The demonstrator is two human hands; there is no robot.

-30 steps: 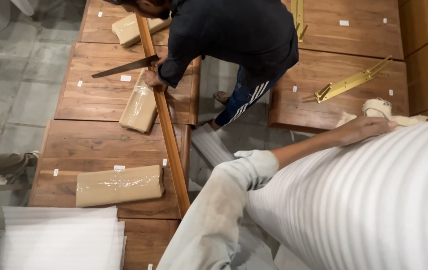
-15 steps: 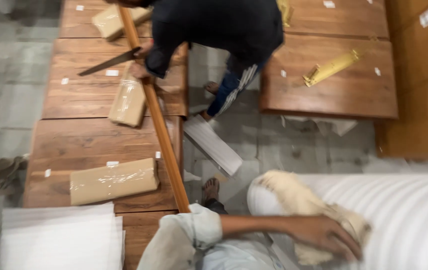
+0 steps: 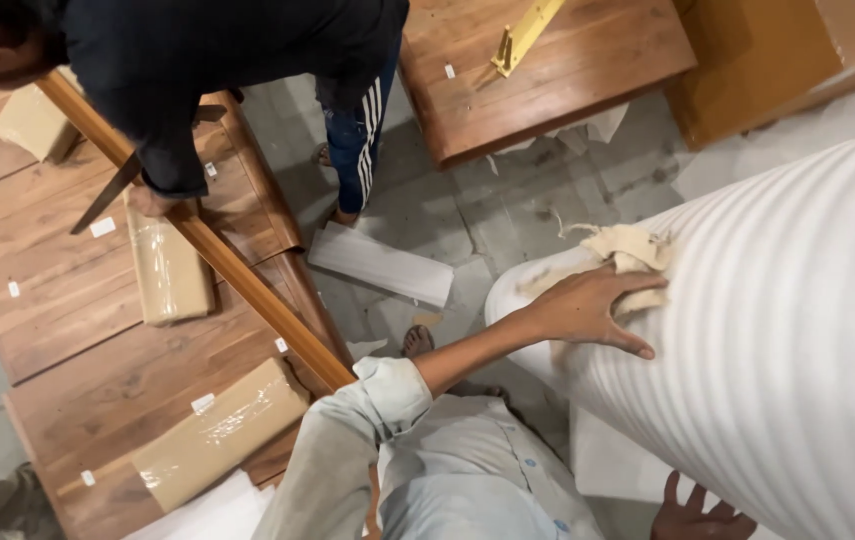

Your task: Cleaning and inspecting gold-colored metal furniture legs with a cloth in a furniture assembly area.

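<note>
- The left hand (image 3: 588, 310) has drawn back from its far reach across the white ribbed foam roll (image 3: 788, 330); it now lies flat near the roll's rounded end, fingers spread, closed on nothing
- Its fingertips rest on the edge of a frayed beige cloth scrap (image 3: 628, 245) that lies on the roll; half a second ago the hand covered that scrap more fully
- The right hand (image 3: 700, 512) has come into view at the bottom edge, fingers splayed and open, just beside the underside of the roll; whether it touches the foam I cannot tell
- So both hands are now at the roll's near end, the left pressing on it, neither clasping it; the roll itself lies on its side and fills the right of the view
- A co-worker's hand (image 3: 153, 203) is on a long wooden rail (image 3: 248, 290) laid across brown wooden panels (image 3: 58, 290), much as before
- A film-wrapped brown parcel (image 3: 216, 432) lies on the nearer panel; a white foam strip (image 3: 380, 262) lies on the grey floor between the panels and the roll
</note>
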